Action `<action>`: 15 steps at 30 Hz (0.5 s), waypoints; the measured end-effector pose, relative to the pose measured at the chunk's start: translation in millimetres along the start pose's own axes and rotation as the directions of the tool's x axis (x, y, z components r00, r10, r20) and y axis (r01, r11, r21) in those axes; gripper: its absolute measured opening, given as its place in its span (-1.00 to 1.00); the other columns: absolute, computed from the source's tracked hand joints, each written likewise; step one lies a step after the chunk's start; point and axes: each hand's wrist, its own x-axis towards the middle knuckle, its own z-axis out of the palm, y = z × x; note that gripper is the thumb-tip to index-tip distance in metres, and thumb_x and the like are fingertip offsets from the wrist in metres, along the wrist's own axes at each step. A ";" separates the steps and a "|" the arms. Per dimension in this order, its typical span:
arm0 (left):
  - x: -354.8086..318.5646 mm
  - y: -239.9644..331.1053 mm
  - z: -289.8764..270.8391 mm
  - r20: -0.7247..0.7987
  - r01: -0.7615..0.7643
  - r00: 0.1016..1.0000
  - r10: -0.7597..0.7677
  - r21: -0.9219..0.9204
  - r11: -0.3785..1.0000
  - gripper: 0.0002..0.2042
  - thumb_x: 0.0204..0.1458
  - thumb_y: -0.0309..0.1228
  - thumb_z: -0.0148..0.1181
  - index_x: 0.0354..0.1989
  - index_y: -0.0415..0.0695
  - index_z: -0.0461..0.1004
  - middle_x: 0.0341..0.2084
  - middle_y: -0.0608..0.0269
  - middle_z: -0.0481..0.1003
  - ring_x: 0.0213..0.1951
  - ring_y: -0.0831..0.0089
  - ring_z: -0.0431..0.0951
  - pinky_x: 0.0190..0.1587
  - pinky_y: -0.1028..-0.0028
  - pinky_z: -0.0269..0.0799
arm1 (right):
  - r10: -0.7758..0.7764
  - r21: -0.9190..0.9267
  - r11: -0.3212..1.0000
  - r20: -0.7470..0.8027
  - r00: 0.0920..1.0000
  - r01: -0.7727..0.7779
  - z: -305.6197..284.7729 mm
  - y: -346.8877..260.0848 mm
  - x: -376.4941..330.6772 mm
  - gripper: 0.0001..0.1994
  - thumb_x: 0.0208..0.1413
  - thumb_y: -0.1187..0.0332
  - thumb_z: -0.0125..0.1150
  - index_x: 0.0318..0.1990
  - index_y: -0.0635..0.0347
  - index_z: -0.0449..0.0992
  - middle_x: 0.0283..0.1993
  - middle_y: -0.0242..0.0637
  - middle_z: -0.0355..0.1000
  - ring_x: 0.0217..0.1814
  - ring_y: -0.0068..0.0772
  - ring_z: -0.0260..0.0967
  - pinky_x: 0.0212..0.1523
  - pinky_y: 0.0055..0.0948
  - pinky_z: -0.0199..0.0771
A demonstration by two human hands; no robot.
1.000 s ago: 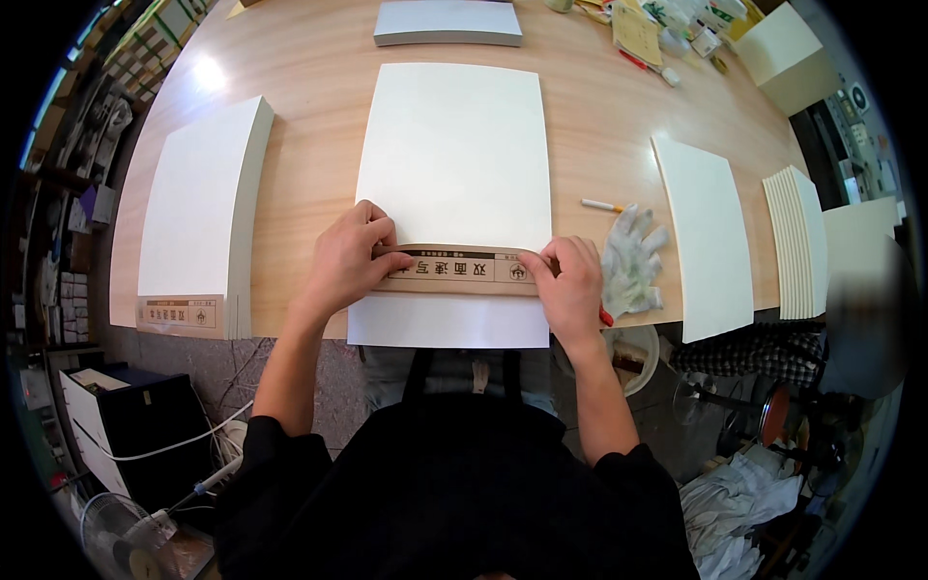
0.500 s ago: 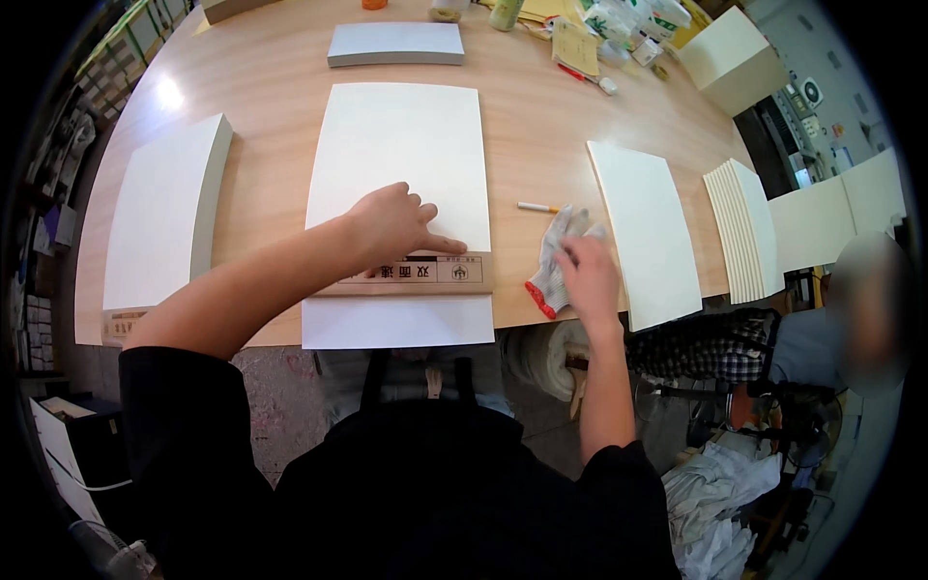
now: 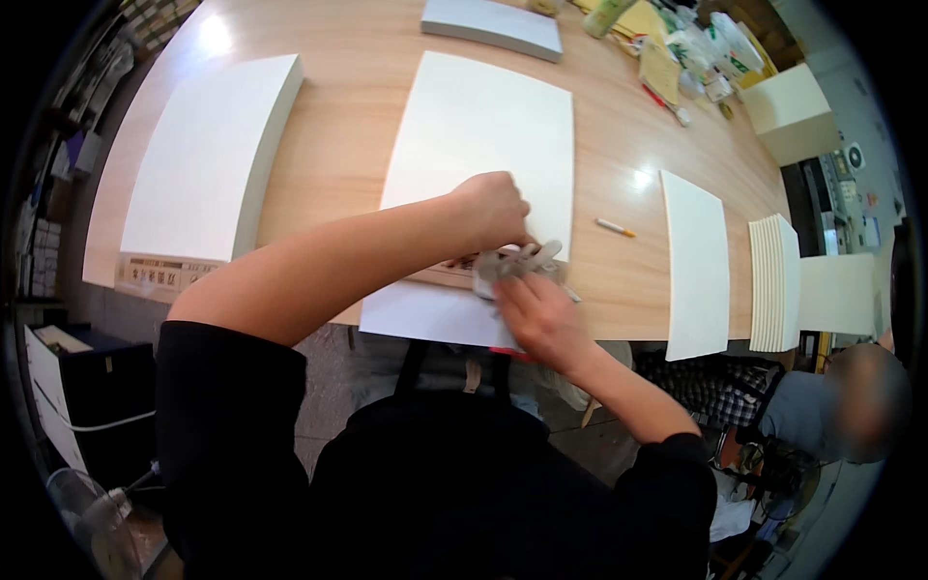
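Observation:
A tall white sheet or stack of paper (image 3: 483, 135) lies before me, with a brown printed paper strip (image 3: 440, 275) across its near end. My left hand (image 3: 491, 210) presses down at the strip, thumb and forefinger apart, the other fingers curled. My right hand (image 3: 541, 314) is closed on a bunched grey-white work glove (image 3: 493, 263) with a red cuff, which it presses on the strip's right part beside my left fingertips. Glove and hands hide much of the strip. Below it, a white sheet (image 3: 416, 314) reaches past the table edge.
At left stands a thick white paper stack (image 3: 208, 159) with a similar brown strip. A cigarette-like stick (image 3: 615, 227), white boards (image 3: 698, 266) and a layered pile (image 3: 773, 280) lie right. Another stack (image 3: 493, 27) and clutter (image 3: 696, 58) sit farther back. A person (image 3: 812, 406) is at right.
My right hand has picked up the glove from the table and brought it left onto the strip. My left hand still presses there. The whole view has turned and shifted.

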 end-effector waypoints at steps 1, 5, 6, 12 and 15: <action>0.5 1.3 5.3 -0.005 0.023 1.000 -0.023 -0.032 0.999 -0.15 -0.17 -0.30 0.60 0.35 0.69 0.40 -0.10 0.42 0.58 0.03 0.35 0.61 0.10 0.35 0.42 | -0.075 0.020 0.997 -0.107 0.991 0.078 13.4 -9.8 22.2 -0.79 0.03 0.42 0.23 -0.19 0.32 0.62 -0.19 -0.20 0.48 -0.14 -0.21 0.49 -0.12 -0.21 0.51; -2.8 1.3 -12.2 0.029 0.033 0.999 -0.031 -0.093 0.995 -0.05 -0.19 -0.35 0.60 0.41 0.77 0.31 -0.08 0.41 0.59 0.04 0.38 0.61 0.13 0.39 0.41 | -0.133 0.176 0.974 -0.077 0.988 0.144 55.2 -72.9 118.3 -0.84 -0.08 0.39 0.28 -0.36 0.30 0.59 -0.35 -0.20 0.51 -0.09 -0.15 0.51 -0.12 -0.20 0.50; -5.6 0.8 -19.2 0.054 0.024 0.998 -0.019 -0.101 0.995 -0.02 -0.19 -0.37 0.60 0.43 0.78 0.29 -0.08 0.41 0.59 0.04 0.39 0.61 0.13 0.40 0.41 | -0.123 0.190 0.970 -0.138 0.983 0.148 65.1 -79.3 126.0 -0.84 -0.07 0.38 0.28 -0.35 0.29 0.58 -0.32 -0.18 0.51 -0.07 -0.13 0.50 -0.09 -0.18 0.51; -6.2 -4.5 -2.3 -0.049 0.014 0.999 -0.013 0.017 1.000 -0.07 -0.07 -0.30 0.55 0.46 0.79 0.22 -0.03 0.38 0.59 0.02 0.34 0.65 0.08 0.39 0.49 | -0.011 0.237 0.971 -0.107 0.994 0.036 37.6 -49.1 68.8 -0.84 0.04 0.36 0.23 -0.29 0.26 0.55 -0.16 -0.15 0.48 0.01 -0.08 0.46 -0.03 -0.14 0.51; -7.0 3.4 -8.1 0.010 -0.001 1.000 0.000 0.062 0.998 -0.12 0.04 -0.27 0.53 0.49 0.74 0.20 0.00 0.37 0.59 0.01 0.34 0.67 0.09 0.38 0.52 | 0.097 0.005 0.995 0.032 0.995 -0.097 -14.8 19.1 -45.3 -0.88 -0.01 0.46 0.24 -0.30 0.22 0.50 -0.25 -0.18 0.42 -0.14 -0.14 0.44 -0.11 -0.14 0.51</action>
